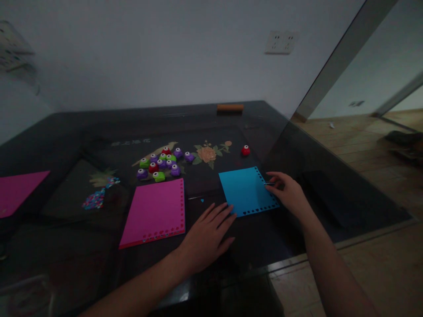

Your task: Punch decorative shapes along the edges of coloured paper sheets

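A sheet of blue paper (243,189) lies on the dark table, with small shapes punched along its right and lower edges. My left hand (209,237) is open, fingers stretched out, its fingertips at the sheet's lower left corner. At the right edge, my right hand (286,191) is closed in a pinch on a thin shiny tool (269,183) whose kind I cannot make out. Left of the blue sheet is a stack of pink paper (157,209) with similar punched borders. A tiny blue cut-out (202,200) lies between them. Behind the stack sit several craft punches (161,164) in purple, green and red.
One red punch (245,150) stands apart behind the blue sheet. A pile of coloured paper bits (94,200) lies at left, near another pink sheet (20,191). A brown roll (230,108) rests at the table's back edge, before the wall. A dark flat object (330,196) lies at right.
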### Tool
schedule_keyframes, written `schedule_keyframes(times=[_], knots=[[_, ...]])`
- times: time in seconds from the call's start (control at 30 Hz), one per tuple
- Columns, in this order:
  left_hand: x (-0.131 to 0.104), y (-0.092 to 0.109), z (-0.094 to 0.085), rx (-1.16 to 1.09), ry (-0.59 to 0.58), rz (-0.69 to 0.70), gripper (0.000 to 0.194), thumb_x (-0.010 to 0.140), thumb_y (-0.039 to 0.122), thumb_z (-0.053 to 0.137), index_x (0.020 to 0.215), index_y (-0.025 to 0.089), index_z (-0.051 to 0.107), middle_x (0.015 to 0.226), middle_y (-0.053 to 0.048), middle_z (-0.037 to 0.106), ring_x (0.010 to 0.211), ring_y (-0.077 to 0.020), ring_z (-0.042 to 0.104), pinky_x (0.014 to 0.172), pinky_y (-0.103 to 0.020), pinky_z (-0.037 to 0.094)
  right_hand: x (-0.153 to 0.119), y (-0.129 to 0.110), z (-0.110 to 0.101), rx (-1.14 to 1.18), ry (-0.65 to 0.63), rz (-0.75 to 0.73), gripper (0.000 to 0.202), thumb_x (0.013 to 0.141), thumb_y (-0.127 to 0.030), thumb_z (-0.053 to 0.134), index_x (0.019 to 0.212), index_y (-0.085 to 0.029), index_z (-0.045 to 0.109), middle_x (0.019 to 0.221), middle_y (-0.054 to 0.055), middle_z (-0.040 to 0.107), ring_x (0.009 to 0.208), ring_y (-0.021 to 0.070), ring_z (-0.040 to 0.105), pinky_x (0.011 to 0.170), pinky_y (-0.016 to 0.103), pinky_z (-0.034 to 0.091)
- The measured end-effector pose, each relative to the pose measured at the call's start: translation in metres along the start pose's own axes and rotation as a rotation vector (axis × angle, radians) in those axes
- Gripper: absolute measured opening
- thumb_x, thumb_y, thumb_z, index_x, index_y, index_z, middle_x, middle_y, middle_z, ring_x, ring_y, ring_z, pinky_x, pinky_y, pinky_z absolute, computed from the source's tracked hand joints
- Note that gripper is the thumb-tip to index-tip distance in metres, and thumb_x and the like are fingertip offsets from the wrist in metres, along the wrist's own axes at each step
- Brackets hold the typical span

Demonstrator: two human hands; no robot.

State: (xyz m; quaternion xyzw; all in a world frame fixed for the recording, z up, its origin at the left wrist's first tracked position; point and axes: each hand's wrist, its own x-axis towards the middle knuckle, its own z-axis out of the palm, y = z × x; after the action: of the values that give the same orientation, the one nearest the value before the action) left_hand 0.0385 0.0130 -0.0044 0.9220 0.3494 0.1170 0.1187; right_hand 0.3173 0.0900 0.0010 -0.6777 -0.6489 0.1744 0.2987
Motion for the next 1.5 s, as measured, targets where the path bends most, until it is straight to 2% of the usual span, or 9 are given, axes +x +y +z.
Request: schedule_keyframes(times=[0.2, 0.77, 1.0, 1.2, 1.3, 1.37, 1.43, 1.5], knots=[[0.0, 0.001, -0.001, -0.031, 0.018, -0.009, 0.052, 0.089, 0.032, 0.049, 0.137, 0.018, 0.033, 0.145, -0.009, 0.037, 0.135, -0.0208, 0.029, 0.111, -0.045, 0.026, -0.001, 0.002, 0.003, -0.094, -0.012, -0.06, 0.037, 0.07, -0.02, 0.062, 0.107, -0.019, 0.061, 0.085, 0.005, 0.054, 0.07, 0.019, 0.053, 0.064, 0.034, 0.046], [-0.001, -0.001, 0.001, -0.045, 0.014, -0.002, 0.051, 0.089, 0.033, 0.048, 0.136, 0.017, 0.035, 0.144, -0.011, 0.037, 0.135, -0.0221, 0.028, 0.111, -0.047, 0.026, -0.001, 0.002, 0.004, -0.109, -0.011, -0.065, 0.035, 0.069, -0.019, 0.063, 0.104, -0.018, 0.063, 0.085, 0.005, 0.053, 0.069, 0.0188, 0.053, 0.065, 0.034, 0.046], [-0.002, 0.0, -0.005, -0.142, 0.056, -0.044, 0.055, 0.088, 0.029, 0.05, 0.138, 0.019, 0.03, 0.143, -0.012, 0.037, 0.134, -0.0234, 0.031, 0.109, -0.047, 0.03, -0.001, 0.001, 0.001, -0.071, 0.048, -0.03, 0.028, 0.076, -0.025, 0.057, 0.102, -0.018, 0.063, 0.085, 0.007, 0.053, 0.069, 0.0195, 0.054, 0.064, 0.035, 0.045], [-0.004, 0.0, -0.009, -0.254, 0.115, -0.079, 0.054, 0.087, 0.02, 0.05, 0.137, 0.022, 0.03, 0.139, -0.01, 0.042, 0.128, -0.0212, 0.039, 0.106, -0.042, 0.036, -0.001, 0.001, 0.0, -0.048, 0.093, -0.054, 0.023, 0.077, -0.025, 0.053, 0.097, -0.02, 0.065, 0.083, 0.006, 0.055, 0.072, 0.0199, 0.054, 0.064, 0.034, 0.043], [-0.005, -0.004, -0.019, -0.281, 0.158, -0.073, 0.05, 0.087, 0.018, 0.049, 0.134, 0.023, 0.034, 0.136, -0.008, 0.045, 0.125, -0.0192, 0.043, 0.104, -0.039, 0.039, 0.0, 0.001, 0.0, -0.041, 0.099, -0.044, 0.023, 0.077, -0.025, 0.053, 0.096, -0.018, 0.065, 0.082, 0.006, 0.055, 0.072, 0.0197, 0.055, 0.064, 0.033, 0.043], [-0.006, -0.012, -0.033, -0.277, 0.201, -0.096, 0.043, 0.088, 0.017, 0.046, 0.13, 0.024, 0.04, 0.134, -0.007, 0.048, 0.122, -0.0187, 0.045, 0.102, -0.038, 0.041, 0.0, 0.001, 0.0, -0.038, 0.103, -0.035, 0.024, 0.078, -0.026, 0.052, 0.097, -0.017, 0.065, 0.083, 0.006, 0.056, 0.071, 0.0196, 0.055, 0.063, 0.033, 0.043], [-0.009, -0.028, -0.053, -0.252, 0.254, -0.144, 0.034, 0.09, 0.02, 0.043, 0.123, 0.025, 0.048, 0.13, -0.006, 0.051, 0.118, -0.0195, 0.049, 0.098, -0.04, 0.043, 0.0, -0.001, -0.001, -0.031, 0.104, -0.047, 0.024, 0.079, -0.027, 0.051, 0.097, -0.017, 0.065, 0.083, 0.006, 0.057, 0.072, 0.0197, 0.055, 0.064, 0.033, 0.043], [-0.015, -0.053, -0.073, -0.193, 0.306, -0.213, 0.028, 0.091, 0.024, 0.041, 0.116, 0.023, 0.054, 0.125, -0.007, 0.055, 0.116, -0.0213, 0.051, 0.098, -0.043, 0.042, 0.001, -0.005, -0.002, -0.021, 0.104, -0.074, 0.024, 0.079, -0.027, 0.051, 0.096, -0.017, 0.064, 0.082, 0.006, 0.058, 0.072, 0.02, 0.055, 0.065, 0.034, 0.044]])
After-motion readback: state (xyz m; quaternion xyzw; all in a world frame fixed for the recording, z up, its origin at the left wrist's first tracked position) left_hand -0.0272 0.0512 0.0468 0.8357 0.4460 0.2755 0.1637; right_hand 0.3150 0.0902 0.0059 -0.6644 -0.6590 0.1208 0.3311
